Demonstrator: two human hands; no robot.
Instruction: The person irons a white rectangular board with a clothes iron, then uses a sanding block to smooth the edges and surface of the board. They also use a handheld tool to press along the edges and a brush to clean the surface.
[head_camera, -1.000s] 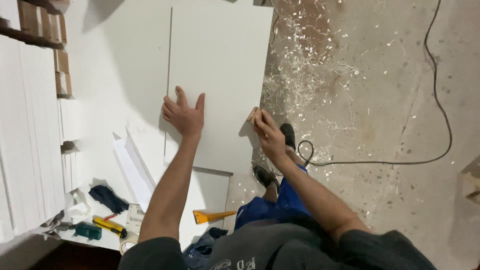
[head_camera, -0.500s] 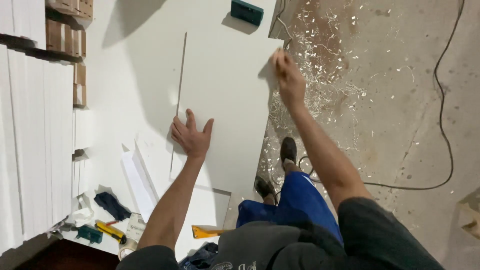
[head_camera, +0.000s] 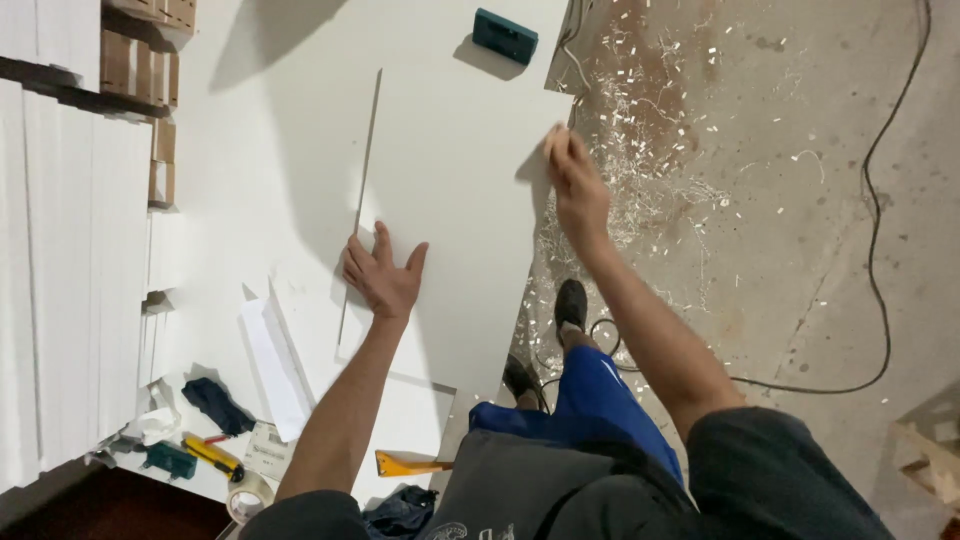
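My right hand (head_camera: 572, 180) is closed with the fingers pinched at the long right edge of the white panel (head_camera: 450, 200); I cannot tell what is between them. My left hand (head_camera: 383, 275) lies flat and spread open on the panel, near its left edge. The panel rests on a white worktable (head_camera: 250, 170). A dark green block (head_camera: 504, 35) sits at the far end. Shavings (head_camera: 640, 150) and a black cable (head_camera: 880, 250) cover the concrete floor (head_camera: 800, 200).
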